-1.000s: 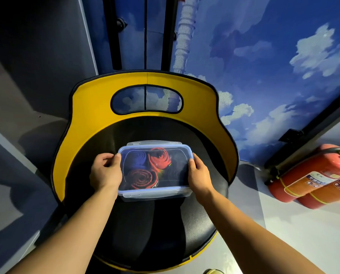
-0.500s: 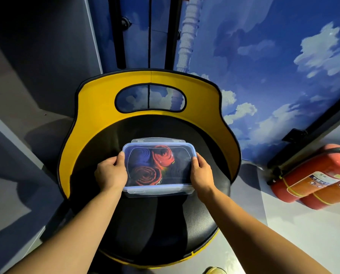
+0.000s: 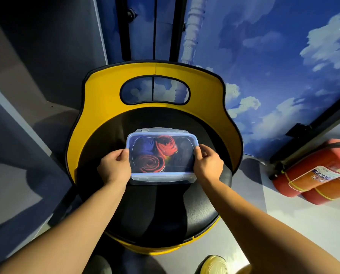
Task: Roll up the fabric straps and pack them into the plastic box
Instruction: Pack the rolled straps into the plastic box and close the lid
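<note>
Both my hands have curled inward: left hand (image 3: 114,168) and right hand (image 3: 208,164) pinch the translucent plastic box (image 3: 161,177) (lidded), coiled fabric straps (image 3: 150,163) inside, on the glossy black seat (image 3: 165,214).

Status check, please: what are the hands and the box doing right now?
Left hand and right hand grip the box ends. Lid on, rolled straps inside. Nothing in the way.

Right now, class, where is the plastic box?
In the head view, the plastic box sits mid-frame on the chair's black seat, held between the left hand and right hand.
</note>
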`<move>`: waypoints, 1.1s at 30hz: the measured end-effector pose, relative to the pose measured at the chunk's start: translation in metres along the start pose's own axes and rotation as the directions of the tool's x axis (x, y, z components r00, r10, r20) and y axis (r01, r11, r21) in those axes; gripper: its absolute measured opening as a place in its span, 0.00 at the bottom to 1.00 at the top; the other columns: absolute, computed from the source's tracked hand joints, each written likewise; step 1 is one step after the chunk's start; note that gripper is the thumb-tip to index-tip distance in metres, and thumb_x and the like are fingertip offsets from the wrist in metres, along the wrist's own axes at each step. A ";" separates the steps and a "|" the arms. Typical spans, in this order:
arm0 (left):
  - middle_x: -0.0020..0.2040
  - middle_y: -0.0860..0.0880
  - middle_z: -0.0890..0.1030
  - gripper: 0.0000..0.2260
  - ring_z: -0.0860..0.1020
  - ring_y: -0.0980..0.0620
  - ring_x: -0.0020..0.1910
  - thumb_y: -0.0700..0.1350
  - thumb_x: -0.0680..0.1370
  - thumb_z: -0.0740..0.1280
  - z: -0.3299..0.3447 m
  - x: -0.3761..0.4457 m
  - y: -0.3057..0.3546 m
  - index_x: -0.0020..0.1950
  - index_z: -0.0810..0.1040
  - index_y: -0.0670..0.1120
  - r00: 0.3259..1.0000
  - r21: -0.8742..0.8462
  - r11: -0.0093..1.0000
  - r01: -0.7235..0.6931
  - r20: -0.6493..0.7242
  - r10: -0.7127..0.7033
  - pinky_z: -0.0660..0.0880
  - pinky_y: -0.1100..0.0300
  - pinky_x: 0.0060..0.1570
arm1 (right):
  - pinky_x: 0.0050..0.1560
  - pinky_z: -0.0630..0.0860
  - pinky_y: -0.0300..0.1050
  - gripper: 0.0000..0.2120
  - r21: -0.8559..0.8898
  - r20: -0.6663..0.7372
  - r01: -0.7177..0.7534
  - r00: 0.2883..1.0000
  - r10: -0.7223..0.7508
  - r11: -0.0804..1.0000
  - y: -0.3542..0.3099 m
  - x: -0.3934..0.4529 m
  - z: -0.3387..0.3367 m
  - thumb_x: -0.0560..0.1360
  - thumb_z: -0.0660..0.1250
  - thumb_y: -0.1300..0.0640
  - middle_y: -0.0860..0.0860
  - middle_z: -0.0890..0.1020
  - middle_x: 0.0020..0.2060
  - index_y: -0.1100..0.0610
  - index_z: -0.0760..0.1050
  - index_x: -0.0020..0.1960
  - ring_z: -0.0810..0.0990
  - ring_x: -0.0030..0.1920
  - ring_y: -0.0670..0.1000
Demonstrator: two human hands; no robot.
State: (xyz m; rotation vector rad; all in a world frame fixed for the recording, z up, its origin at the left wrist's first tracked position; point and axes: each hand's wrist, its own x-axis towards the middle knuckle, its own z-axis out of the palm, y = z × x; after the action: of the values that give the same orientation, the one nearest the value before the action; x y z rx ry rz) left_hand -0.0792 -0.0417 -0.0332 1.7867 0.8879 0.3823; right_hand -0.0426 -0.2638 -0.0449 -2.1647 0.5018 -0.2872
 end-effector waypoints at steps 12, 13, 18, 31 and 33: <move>0.75 0.54 0.69 0.32 0.69 0.54 0.71 0.54 0.67 0.81 -0.045 -0.017 -0.028 0.70 0.77 0.55 0.770 0.184 0.835 -0.518 0.524 0.363 0.64 0.60 0.70 | 0.69 0.68 0.39 0.45 -0.149 0.521 0.622 0.710 -0.474 0.769 0.039 -0.011 -0.035 0.68 0.63 0.23 0.54 0.70 0.69 0.47 0.64 0.78 0.73 0.67 0.51; 0.76 0.53 0.68 0.33 0.68 0.52 0.73 0.54 0.67 0.80 -0.045 -0.016 -0.030 0.70 0.76 0.55 0.766 0.201 0.822 -0.532 0.527 0.367 0.65 0.57 0.71 | 0.71 0.70 0.43 0.48 -0.170 0.527 0.642 0.700 -0.482 0.747 0.043 -0.009 -0.032 0.67 0.60 0.21 0.55 0.69 0.70 0.47 0.63 0.79 0.73 0.68 0.54; 0.77 0.47 0.68 0.34 0.70 0.43 0.72 0.58 0.68 0.77 -0.038 -0.008 -0.044 0.72 0.74 0.55 0.737 0.293 0.724 -0.624 0.528 0.422 0.70 0.46 0.68 | 0.69 0.73 0.52 0.46 -0.211 0.545 0.702 0.662 -0.514 0.680 0.050 -0.004 -0.027 0.70 0.58 0.23 0.57 0.68 0.69 0.48 0.58 0.80 0.73 0.66 0.57; 0.73 0.43 0.73 0.33 0.75 0.38 0.67 0.53 0.67 0.80 -0.032 -0.007 -0.058 0.71 0.76 0.51 0.671 0.233 0.649 -0.725 0.454 0.586 0.75 0.44 0.62 | 0.75 0.63 0.47 0.42 -0.168 0.539 0.760 0.605 -0.587 0.628 0.054 -0.006 -0.029 0.76 0.59 0.30 0.57 0.60 0.74 0.48 0.51 0.82 0.65 0.71 0.56; 0.74 0.45 0.72 0.34 0.74 0.41 0.68 0.54 0.67 0.80 -0.033 -0.006 -0.056 0.71 0.76 0.53 0.683 0.228 0.667 -0.709 0.456 0.570 0.72 0.47 0.65 | 0.72 0.59 0.41 0.40 -0.163 0.532 0.746 0.618 -0.579 0.646 0.053 -0.007 -0.027 0.77 0.59 0.32 0.57 0.61 0.73 0.49 0.52 0.82 0.66 0.71 0.54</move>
State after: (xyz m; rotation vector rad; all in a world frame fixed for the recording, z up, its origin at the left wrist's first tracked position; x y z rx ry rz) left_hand -0.1255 -0.0151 -0.0701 2.4405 0.0128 0.3307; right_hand -0.0729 -0.3085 -0.0717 -2.6215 -0.6225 -0.0953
